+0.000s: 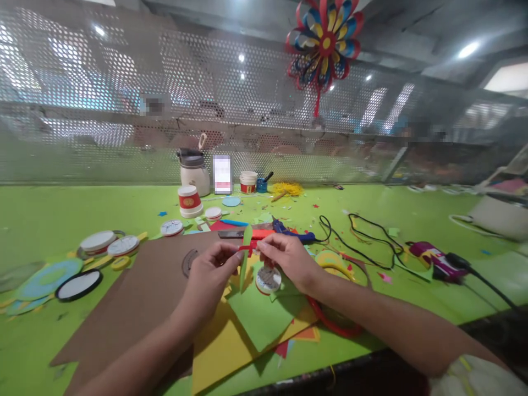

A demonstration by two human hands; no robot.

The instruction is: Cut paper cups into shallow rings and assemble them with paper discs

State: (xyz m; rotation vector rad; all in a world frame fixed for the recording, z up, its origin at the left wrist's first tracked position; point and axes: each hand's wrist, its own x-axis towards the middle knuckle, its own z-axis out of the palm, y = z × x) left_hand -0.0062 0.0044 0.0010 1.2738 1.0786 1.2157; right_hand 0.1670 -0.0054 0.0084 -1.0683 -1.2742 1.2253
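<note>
Lids (108, 243) pile at the left edge. Mid-frame, left hand (210, 275) and right hand (289, 261) both pinch a green strip (246, 247) with a red bit, above the paper stack (247, 324). Right side's mostly open past the cords (363, 236).

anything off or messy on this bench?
Nothing damaged, just clutter: paper scraps strewn over the green table, black cable snaking loose beside the glue gun. Left hand and right hand pinch a green strip together.
</note>
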